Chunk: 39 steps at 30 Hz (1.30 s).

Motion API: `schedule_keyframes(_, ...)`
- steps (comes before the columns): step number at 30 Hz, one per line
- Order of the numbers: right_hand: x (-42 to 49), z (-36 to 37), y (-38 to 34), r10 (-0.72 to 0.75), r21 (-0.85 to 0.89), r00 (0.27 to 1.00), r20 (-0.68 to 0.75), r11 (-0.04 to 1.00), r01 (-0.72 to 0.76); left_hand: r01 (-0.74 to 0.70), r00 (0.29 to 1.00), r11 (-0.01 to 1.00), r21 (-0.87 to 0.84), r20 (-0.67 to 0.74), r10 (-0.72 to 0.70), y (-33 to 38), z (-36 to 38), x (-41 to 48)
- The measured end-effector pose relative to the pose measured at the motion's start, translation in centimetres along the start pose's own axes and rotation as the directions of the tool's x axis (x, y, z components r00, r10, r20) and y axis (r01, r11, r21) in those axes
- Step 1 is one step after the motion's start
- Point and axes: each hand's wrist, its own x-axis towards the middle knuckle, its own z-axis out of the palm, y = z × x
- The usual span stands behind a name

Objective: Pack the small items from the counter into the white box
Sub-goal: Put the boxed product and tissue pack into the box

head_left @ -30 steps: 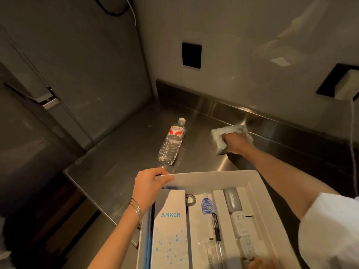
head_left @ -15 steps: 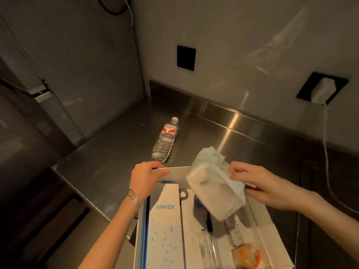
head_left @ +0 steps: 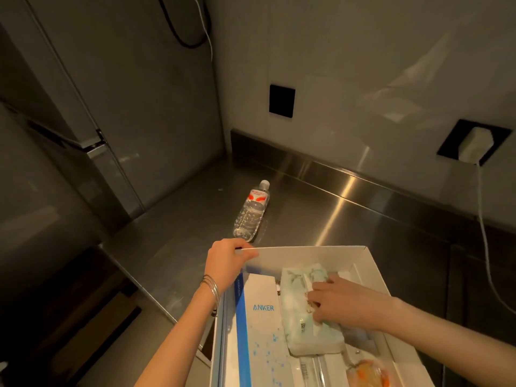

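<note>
The white box (head_left: 312, 254) stands at the counter's front edge. My left hand (head_left: 227, 262) grips its far left corner, thumb over the rim. Inside lie a white and blue Anker carton (head_left: 259, 331) on the left and a pale green tissue pack (head_left: 300, 311) in the middle. My right hand (head_left: 343, 303) rests on top of the tissue pack, fingers bent over it. An orange wrapped item (head_left: 368, 372) lies at the box's near right. A clear water bottle (head_left: 252, 212) with a red label lies on its side on the counter, beyond the box.
The steel counter (head_left: 349, 219) runs back to a low steel upstand and a pale wall. A white charger (head_left: 474, 146) sits in a wall socket at right, its cable hanging down. A tall steel cabinet (head_left: 125, 107) stands to the left.
My right hand picked the tissue pack up from the back of the counter, carried it over the box and laid it inside. My left hand stayed on the box corner.
</note>
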Motion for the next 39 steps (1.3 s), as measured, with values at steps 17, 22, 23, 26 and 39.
schedule_keyframes(17,-1.1,1.3,0.1,0.292,0.480,0.933,-0.210,0.862,-0.162,-0.028,1.000,1.000,0.012,-0.008,0.028,-0.2,0.1,0.1)
schedule_keyframes(22,-0.3,0.6,-0.6,0.362,0.520,0.895,-0.261,0.834,-0.186,-0.031,0.999,0.999,0.021,-0.015,0.031,0.0,0.0,0.0)
schedule_keyframes(23,-0.1,0.3,-0.8,0.324,0.472,0.907,-0.271,0.865,-0.168,-0.033,0.999,0.999,0.022,-0.014,0.033,0.1,0.0,-0.1)
schedule_keyframes(26,0.3,0.1,-0.8,0.170,0.281,0.965,-0.198,0.953,-0.111,-0.033,0.999,0.999,0.012,-0.013,0.034,0.2,0.0,-0.1)
schedule_keyframes(39,-2.6,-0.7,2.3,0.254,0.151,0.949,-0.184,0.962,-0.228,-0.051,0.998,0.999,0.018,-0.029,0.051,0.0,0.0,0.0)
